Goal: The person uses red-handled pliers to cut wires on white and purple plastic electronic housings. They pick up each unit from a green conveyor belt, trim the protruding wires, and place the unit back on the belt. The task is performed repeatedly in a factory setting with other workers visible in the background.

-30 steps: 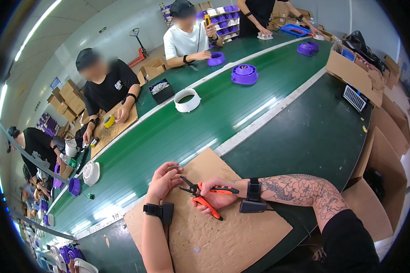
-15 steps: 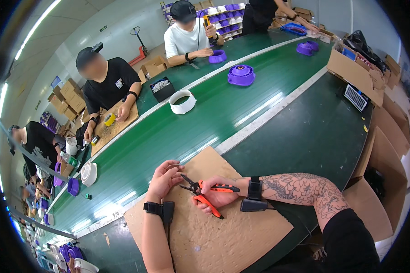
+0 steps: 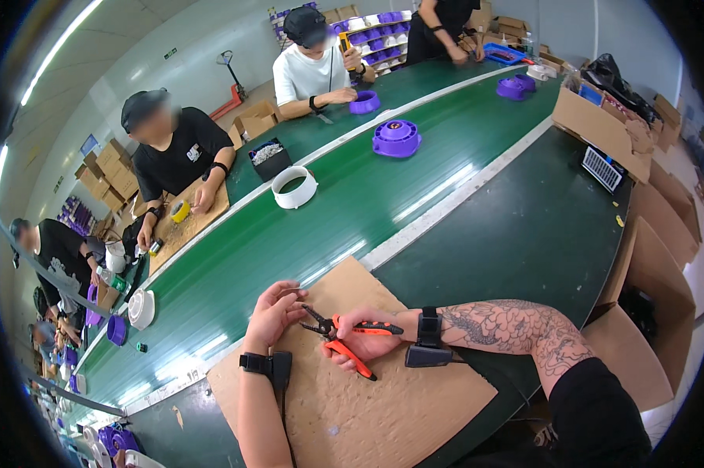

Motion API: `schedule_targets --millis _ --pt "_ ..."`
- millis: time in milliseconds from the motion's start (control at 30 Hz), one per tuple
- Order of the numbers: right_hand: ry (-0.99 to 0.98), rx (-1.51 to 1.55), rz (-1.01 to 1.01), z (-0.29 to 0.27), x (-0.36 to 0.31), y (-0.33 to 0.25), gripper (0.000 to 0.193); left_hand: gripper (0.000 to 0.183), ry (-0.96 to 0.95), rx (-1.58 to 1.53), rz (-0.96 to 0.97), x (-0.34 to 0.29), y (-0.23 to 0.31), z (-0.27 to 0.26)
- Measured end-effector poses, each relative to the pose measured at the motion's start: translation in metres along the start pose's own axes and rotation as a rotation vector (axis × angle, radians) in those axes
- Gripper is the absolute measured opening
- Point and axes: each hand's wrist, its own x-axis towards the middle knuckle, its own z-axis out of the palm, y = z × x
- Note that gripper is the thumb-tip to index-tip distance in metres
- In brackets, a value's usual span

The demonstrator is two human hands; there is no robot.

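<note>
My right hand [image 3: 360, 337] is wrapped round a pair of wire strippers [image 3: 357, 359] with orange and black handles. Their dark jaws are parted and point toward my left hand [image 3: 271, 318], close to its fingertips. The left thumb and fingers are pinched together; a thin sliver shows at their tips, too small to name. Both hands are above a worn brown cardboard sheet [image 3: 399, 398] on the green table. Each wrist wears a black strap with a small box.
Beyond the sheet runs a green conveyor belt [image 3: 336, 210] carrying a white ring [image 3: 295, 188], a purple round housing [image 3: 396, 139] and other parts. Several people work along its far side. Open cardboard boxes [image 3: 656, 273] crowd the table's right edge.
The white ring and purple housing have slid a little toward the lower left along the belt. A white part has come into sight at the far right. My hands keep nearly the same pose.
</note>
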Motion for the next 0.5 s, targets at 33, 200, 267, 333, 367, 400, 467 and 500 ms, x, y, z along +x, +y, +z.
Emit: schedule_targets --millis 33,200,267,333,367,400,467,500 --pt "-0.004 -0.003 0.001 -0.0007 0.0001 0.0006 0.035 0.026 0.001 0.004 0.002 0.001 0.0 0.0003" --pt "0.018 -0.006 0.0 -0.0012 0.0003 0.001 0.036 0.026 0.01 -0.005 -0.004 0.0017 -0.0013 -0.0008" --pt "0.017 -0.024 -0.021 -0.0023 0.0015 0.002 0.035 0.026 0.003 -0.007 0.0 0.0032 -0.0009 -0.0023" --pt "0.013 -0.021 0.011 -0.0012 0.0015 0.0002 0.035 0.027 -0.006 -0.026 0.009 0.0014 -0.0023 -0.0053" --pt "0.011 -0.019 0.028 -0.0008 0.0017 -0.0002 0.036 0.027 -0.007 -0.029 0.007 0.001 -0.004 -0.0059" --pt "0.008 -0.029 0.016 -0.0009 0.0016 -0.0002 0.036 0.026 -0.01 -0.028 0.009 0.002 -0.0032 -0.0048" --pt "0.002 -0.047 -0.006 -0.0023 0.0014 0.0005 0.036 0.026 -0.01 -0.02 0.012 0.0028 -0.0011 -0.0036" --pt "0.001 -0.038 0.0 -0.0038 0.0013 0.0009 0.036 0.026 -0.007 -0.015 0.01 0.002 0.0003 -0.0006"
